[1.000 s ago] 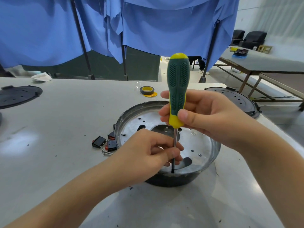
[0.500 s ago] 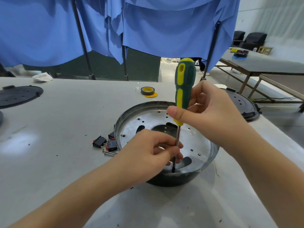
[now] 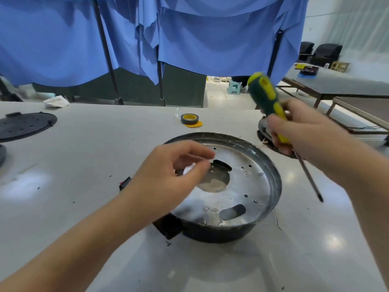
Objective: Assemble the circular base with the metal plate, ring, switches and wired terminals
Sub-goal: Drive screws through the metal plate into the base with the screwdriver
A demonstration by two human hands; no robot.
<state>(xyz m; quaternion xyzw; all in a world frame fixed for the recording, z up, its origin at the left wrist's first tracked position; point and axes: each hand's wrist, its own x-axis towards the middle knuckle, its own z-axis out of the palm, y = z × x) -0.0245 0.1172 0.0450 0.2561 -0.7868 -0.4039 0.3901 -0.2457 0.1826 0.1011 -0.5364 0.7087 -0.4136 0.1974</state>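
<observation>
Now right hand (image 3: 303, 131) gripping screwdriver (image 3: 271, 106) beside base (image 3: 271, 186), left hand (image 3: 168, 175) above.

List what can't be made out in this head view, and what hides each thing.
- Switches on the table: mostly hidden behind the left hand.
- Whether the left hand's fingers pinch a screw: motion blur, too small.
- Black disc at right: mostly covered by the right hand gripping the screwdriver.
- Black disc at far left: cut by the frame edge.
- Plate screws: too small, glare.
</observation>
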